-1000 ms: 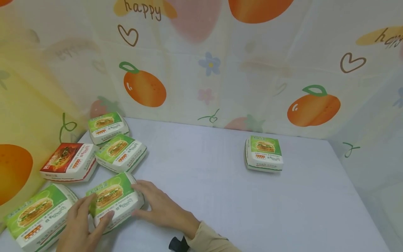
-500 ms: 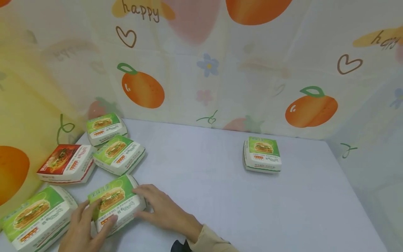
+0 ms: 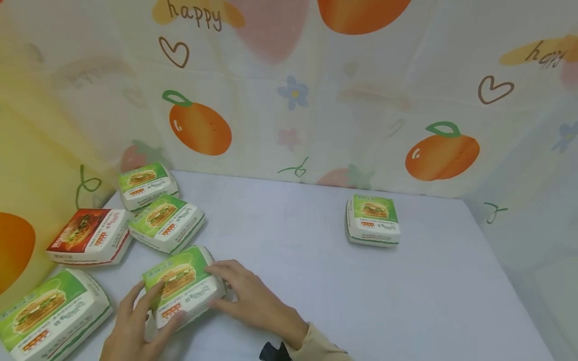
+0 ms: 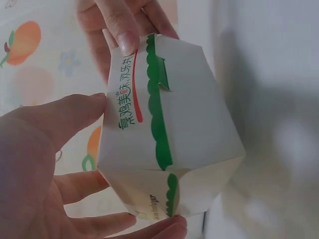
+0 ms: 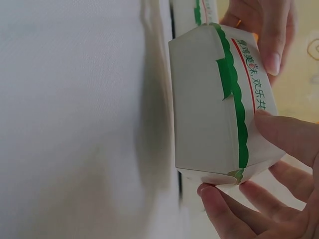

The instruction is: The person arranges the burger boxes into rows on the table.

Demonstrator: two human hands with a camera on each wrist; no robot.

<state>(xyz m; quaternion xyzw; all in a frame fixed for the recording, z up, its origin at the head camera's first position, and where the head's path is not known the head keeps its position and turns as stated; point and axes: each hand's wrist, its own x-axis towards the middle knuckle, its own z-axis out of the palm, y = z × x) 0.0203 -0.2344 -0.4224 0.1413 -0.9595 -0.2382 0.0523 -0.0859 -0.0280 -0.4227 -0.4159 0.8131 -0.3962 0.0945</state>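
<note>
Both hands hold a green and white burger box [image 3: 182, 288] at the front left of the table, one hand at each end. My left hand [image 3: 140, 321] spreads its fingers over the left end, its thumb on the near side. At the right end, my right hand [image 3: 257, 301] grips with thumb in front and fingers behind. In the left wrist view, the box [image 4: 194, 114] shows its white side with a scalloped green edge and a tucked tab. The right wrist view has a shadow on the table close to the box [image 5: 204, 104].
Left of the hands lies a larger-looking green burger box [image 3: 54, 311]. Behind it are a red burger box [image 3: 90, 238] and two green ones, the nearer green box [image 3: 167, 223] and the farther green box [image 3: 148, 186]. Another green box [image 3: 374, 220] stands at the back right.
Both hands have carried the burger box to the right, away from the larger-looking green box. The head view has shifted slightly; the other boxes keep their places.
</note>
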